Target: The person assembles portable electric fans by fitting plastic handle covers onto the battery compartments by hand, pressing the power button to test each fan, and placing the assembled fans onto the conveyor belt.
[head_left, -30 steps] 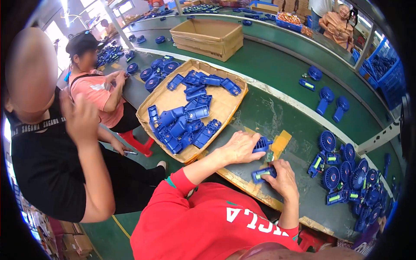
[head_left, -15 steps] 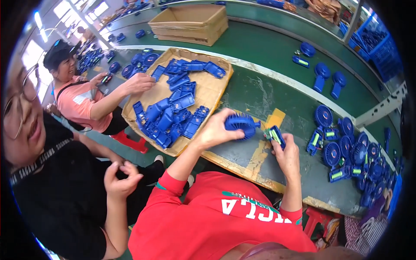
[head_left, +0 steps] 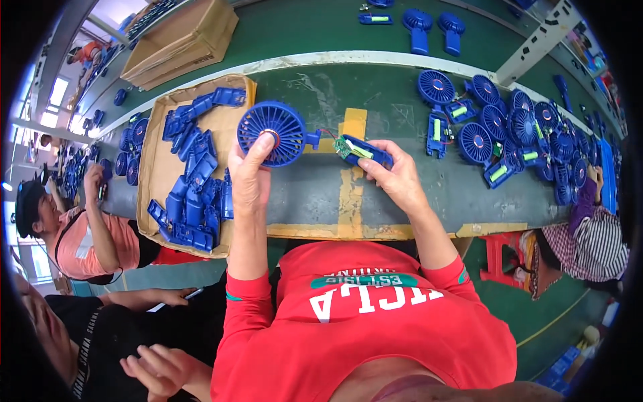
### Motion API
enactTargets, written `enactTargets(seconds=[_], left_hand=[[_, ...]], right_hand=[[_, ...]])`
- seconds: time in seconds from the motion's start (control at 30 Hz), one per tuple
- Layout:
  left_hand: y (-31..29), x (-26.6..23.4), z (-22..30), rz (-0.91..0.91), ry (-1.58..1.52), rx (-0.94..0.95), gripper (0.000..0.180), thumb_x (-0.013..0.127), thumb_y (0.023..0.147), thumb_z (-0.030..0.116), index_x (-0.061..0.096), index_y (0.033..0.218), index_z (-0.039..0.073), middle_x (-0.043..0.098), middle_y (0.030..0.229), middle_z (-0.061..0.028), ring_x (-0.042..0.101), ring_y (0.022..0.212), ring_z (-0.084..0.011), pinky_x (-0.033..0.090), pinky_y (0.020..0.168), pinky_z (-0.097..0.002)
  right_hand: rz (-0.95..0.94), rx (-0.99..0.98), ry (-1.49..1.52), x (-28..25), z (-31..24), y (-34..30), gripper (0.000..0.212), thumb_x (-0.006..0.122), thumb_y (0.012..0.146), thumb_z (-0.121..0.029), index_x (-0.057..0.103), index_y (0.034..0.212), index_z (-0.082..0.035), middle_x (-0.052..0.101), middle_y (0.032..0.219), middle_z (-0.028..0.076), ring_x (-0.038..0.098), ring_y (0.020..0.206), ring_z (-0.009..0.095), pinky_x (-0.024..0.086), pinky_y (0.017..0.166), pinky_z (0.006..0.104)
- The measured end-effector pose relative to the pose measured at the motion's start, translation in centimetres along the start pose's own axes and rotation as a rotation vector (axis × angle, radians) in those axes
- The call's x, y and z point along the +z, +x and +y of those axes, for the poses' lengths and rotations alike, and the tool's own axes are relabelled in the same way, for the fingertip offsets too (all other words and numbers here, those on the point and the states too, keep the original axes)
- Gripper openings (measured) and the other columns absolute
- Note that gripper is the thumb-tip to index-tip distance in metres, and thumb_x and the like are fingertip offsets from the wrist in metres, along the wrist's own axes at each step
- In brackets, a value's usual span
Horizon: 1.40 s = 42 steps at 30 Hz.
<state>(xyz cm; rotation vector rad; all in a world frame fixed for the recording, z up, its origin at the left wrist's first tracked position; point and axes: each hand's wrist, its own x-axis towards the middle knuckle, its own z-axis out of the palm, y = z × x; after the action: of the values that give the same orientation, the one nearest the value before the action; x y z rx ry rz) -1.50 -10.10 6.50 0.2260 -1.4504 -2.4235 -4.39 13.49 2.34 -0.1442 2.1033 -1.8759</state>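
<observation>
My left hand [head_left: 253, 171] grips a round blue fan head [head_left: 289, 139] by its rim, thumb across the front grille near the hub. A thin red wire runs from its short neck to the handle half [head_left: 375, 155] in my right hand [head_left: 396, 175]. Inside that blue shell sit a green circuit board [head_left: 343, 147] and a light green battery [head_left: 362, 153]. My right thumb presses over the shell's near side while the fingers wrap its end. Both pieces are held above the green worktable [head_left: 395, 208], apart from one another.
Left of me, a shallow cardboard tray [head_left: 154, 144] holds several blue handle shells [head_left: 194, 164]. Several fans with open handles [head_left: 495, 127] are heaped at the right. A carton [head_left: 181, 47] and more fans [head_left: 418, 30] stand beyond the ledge. Two people [head_left: 100, 234] are close on the left.
My view has swung toward the right. The fan head has turned its front grille up, and the wire to the handle half now shows. Both hands keep their holds.
</observation>
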Motion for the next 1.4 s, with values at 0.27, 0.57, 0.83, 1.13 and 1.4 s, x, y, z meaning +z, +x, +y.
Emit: enactTargets(seconds=[0.27,0.57,0.83,1.13,1.4], left_hand=[[0.7,1.5,0.2,-0.040,-0.117,-0.039,0.047,0.068,0.077,0.011,0.049,0.118,0.000,0.058,0.106,-0.0073,0.058,0.096,-0.0163,0.047,0.087,-0.0328],[0.4,1.2,0.7,-0.075,-0.063,-0.031,0.042,0.067,0.078,0.011,0.051,0.115,0.001,0.059,0.104,-0.0058,0.059,0.094,-0.0150,0.047,0.087,-0.0320],[-0.1,3.5,1.2,-0.167,0.018,-0.062,0.052,0.064,0.078,0.012,0.046,0.125,-0.001,0.059,0.106,-0.0085,0.057,0.096,-0.0151,0.045,0.089,-0.0300],[0.0,5.3,-0.9,-0.193,0.332,-0.013,0.057,0.069,0.077,0.017,0.046,0.126,0.001,0.060,0.103,-0.0099,0.057,0.093,-0.0137,0.046,0.084,-0.0277],[0.0,5.1,-1.8,-0.185,0.388,-0.035,0.056,0.070,0.077,0.017,0.047,0.125,0.000,0.061,0.102,-0.0095,0.058,0.091,-0.0135,0.047,0.084,-0.0276]], right_hand=[[-0.192,0.006,0.347,-0.9,0.2,-0.3,0.029,0.064,0.082,-0.016,0.057,0.105,-0.001,0.062,0.094,0.007,0.060,0.091,0.015,0.048,0.082,0.0288],[-0.328,0.137,0.910,-1.0,0.5,-0.3,0.035,0.048,0.086,-0.024,0.049,0.111,0.000,0.061,0.096,0.018,0.064,0.084,0.029,0.053,0.075,0.0421],[-0.375,0.253,0.516,-0.1,-0.6,0.3,0.038,0.050,0.091,-0.039,0.055,0.103,-0.003,0.060,0.073,0.009,0.058,0.056,0.014,0.049,0.051,0.0258],[-0.480,0.247,0.501,0.9,-1.4,-1.6,0.026,0.059,0.088,-0.026,0.054,0.102,-0.004,0.063,0.082,0.006,0.062,0.066,0.011,0.049,0.055,0.0209],[-0.389,0.192,0.392,1.2,-2.9,-2.6,0.025,0.058,0.089,-0.027,0.056,0.098,-0.003,0.063,0.080,0.006,0.061,0.066,0.010,0.049,0.058,0.0216]])
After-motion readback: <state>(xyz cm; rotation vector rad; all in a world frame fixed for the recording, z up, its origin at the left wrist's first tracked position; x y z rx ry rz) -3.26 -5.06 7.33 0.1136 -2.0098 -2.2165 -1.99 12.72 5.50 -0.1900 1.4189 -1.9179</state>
